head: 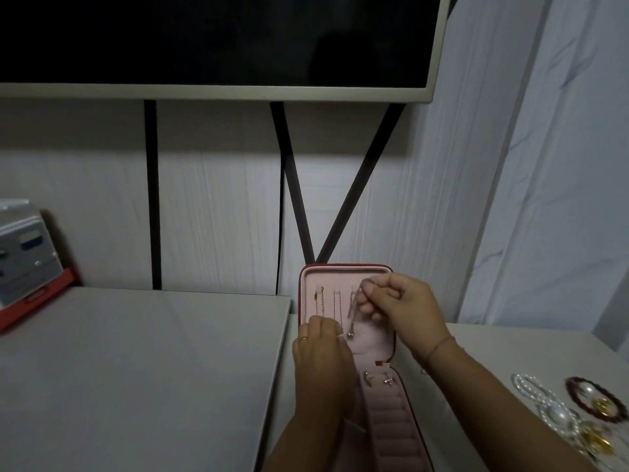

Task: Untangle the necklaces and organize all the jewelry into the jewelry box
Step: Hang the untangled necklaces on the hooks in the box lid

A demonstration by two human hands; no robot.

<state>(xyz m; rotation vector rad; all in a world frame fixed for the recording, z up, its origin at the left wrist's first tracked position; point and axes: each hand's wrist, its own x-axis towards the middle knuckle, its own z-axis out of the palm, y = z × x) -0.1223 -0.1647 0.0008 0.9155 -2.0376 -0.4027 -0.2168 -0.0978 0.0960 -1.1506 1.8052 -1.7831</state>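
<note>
A red jewelry box (343, 267) with pink lining stands open, its lid upright against the wall. A gold chain (320, 303) and a thin chain (336, 301) hang on hooks inside the lid. My right hand (401, 308) pinches the top of a silver necklace (352, 313) at the lid's right hook. My left hand (320, 356), with a gold ring, holds the lower part of the lid near that necklace's pendant. Two small earrings (377, 378) lie in the box's base above the ring rolls (391, 424).
More jewelry lies on the table at the right: pearl strands (544, 407), a dark beaded bracelet (592, 396) and gold pieces (595, 437). A grey board (136, 369) covers the table's left part. A grey and red device (27, 260) stands at far left. A dark screen (204, 39) hangs above.
</note>
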